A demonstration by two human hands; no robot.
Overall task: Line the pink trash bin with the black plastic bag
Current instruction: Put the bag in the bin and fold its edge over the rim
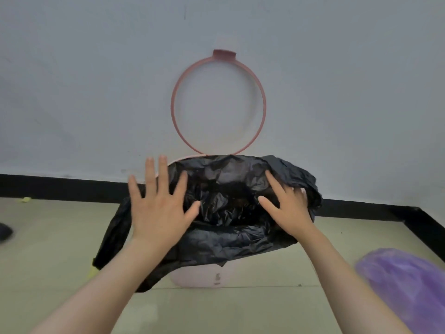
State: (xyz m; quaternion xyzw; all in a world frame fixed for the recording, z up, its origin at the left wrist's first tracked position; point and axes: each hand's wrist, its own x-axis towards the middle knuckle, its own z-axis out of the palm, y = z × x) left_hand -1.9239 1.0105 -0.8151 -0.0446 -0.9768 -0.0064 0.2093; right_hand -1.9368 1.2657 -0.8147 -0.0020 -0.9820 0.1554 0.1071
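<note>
Head view, one frame. Pink trash bin: centre of frame, against the wall, mostly hidden; pale front shows low down. Pink ring: upright above it, leaning on the wall. Black plastic bag: draped over the bin's mouth, sagging inward, loose tail hanging lower left. Left hand: fingers spread, flat, holding nothing. Right hand: fingers splayed over the bag's right edge; whether the curled fingers pinch film, cannot tell. Advice: press the middle down, spread the hem evenly round the rim before lowering the ring.
</note>
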